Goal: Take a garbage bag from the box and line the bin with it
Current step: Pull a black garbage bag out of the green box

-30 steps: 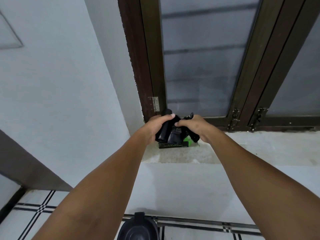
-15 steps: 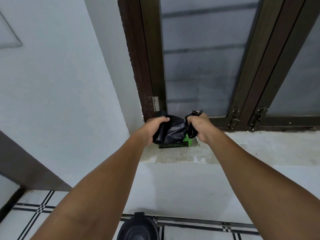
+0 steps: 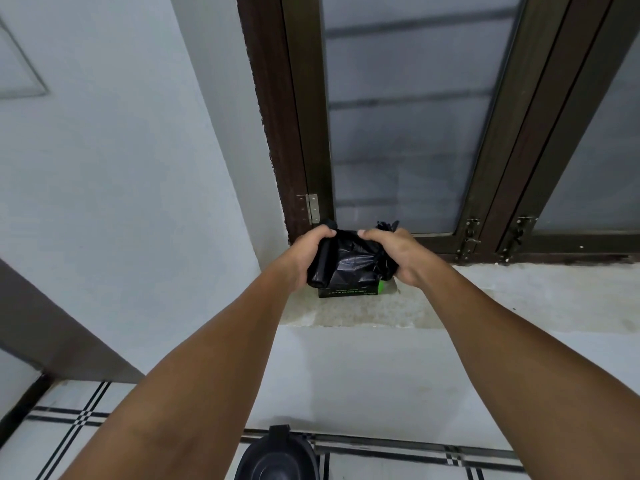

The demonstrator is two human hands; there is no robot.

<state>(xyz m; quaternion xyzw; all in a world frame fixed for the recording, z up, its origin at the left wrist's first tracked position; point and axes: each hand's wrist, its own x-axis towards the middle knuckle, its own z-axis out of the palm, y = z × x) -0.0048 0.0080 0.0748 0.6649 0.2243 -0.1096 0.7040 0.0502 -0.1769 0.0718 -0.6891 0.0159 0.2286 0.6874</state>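
Closest to the camera, at the bottom edge: a black bin (image 3: 277, 457) on the tiled floor (image 3: 65, 441), only its top in view, cut off by the frame. Floor tiles are white w/ black line patterns. Both bare forearms reach up & forward from the lower corners, over a pale wall below the ledge (image 3: 502, 299).

Further on, the ledge, a speckled light stone windowsill. On it sits a small black box (image 3: 346, 292) w/ a green patch at its right end and small pale print on the near face, too small to read. It's mostly hidden behind the hands.

Just above/in front of the box, both hands hold black plastic. Left hand (image 3: 308, 258): fingers curled closed round a dark roll (image 3: 320, 259) of bags, standing roughly upright. Right hand (image 3: 394, 256): fingers closed tight on a bunched end of a garbage bag (image 3: 353, 259), w/ a crumpled tuft sticking up past the knuckles. The glossy, wrinkled bag is stretched between the two hands, joined to the roll on the left. Can't tell if bag touches the box.

Behind: dark brown window frame (image 3: 298, 133) w/ frosted glass, a metal hinge (image 3: 311, 207) left of the hands, latches (image 3: 471, 237) off to the right. White wall at left.
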